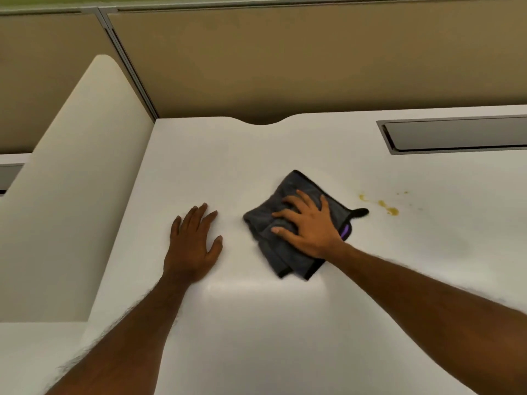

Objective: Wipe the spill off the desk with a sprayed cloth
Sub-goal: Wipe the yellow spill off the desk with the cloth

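Right hand (309, 228) flat, fingers spread, pressing the folded grey cloth (288, 252) onto the table (285, 323) for wiping; yellow spill (391, 210) just right of it (untouched). Left hand (192, 246) empty, palm-down, bracing.

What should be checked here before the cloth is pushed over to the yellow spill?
1. Right hand flat on the grey cloth, fingers spread: ok.
2. Cloth lying on the desk, folded, not bunched clear of the surface: ok.
3. Yellow spill wiped: not ok, the drops are all to the right of the cloth and uncovered.
4. Path from cloth to spill free of objects: ok, only bare desk between them.
5. Left hand resting palm down on the desk, away from the cloth: ok.
6. Cloth sprayed or damp: cannot tell.
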`<action>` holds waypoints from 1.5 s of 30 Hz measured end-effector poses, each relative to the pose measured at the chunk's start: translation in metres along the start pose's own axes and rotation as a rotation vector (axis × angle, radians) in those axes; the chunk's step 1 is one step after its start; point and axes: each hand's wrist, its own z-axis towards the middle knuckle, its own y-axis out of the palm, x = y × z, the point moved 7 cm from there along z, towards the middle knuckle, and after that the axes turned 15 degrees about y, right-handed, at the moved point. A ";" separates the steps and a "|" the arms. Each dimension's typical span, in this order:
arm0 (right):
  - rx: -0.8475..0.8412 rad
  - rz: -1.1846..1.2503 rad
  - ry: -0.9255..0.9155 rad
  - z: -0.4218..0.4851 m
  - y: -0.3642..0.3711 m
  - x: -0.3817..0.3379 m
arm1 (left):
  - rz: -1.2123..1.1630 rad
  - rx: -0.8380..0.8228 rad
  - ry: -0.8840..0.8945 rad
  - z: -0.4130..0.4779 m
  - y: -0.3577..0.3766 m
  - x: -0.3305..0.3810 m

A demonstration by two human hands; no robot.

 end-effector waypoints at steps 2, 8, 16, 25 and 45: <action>0.024 0.011 0.182 0.019 -0.012 0.031 | 0.013 0.009 -0.001 -0.001 0.000 -0.001; -0.173 -0.238 0.138 0.066 0.016 -0.007 | 0.029 0.012 -0.007 0.000 0.004 -0.004; -0.075 -0.217 -0.062 -0.058 -0.003 0.038 | 0.018 -0.021 -0.025 -0.003 -0.003 0.005; -0.169 -0.233 0.047 -0.019 0.013 -0.015 | -0.024 -0.039 -0.049 -0.011 0.004 0.029; 0.058 -0.132 0.219 -0.171 -0.046 0.134 | 0.023 -0.140 0.039 0.007 0.031 0.103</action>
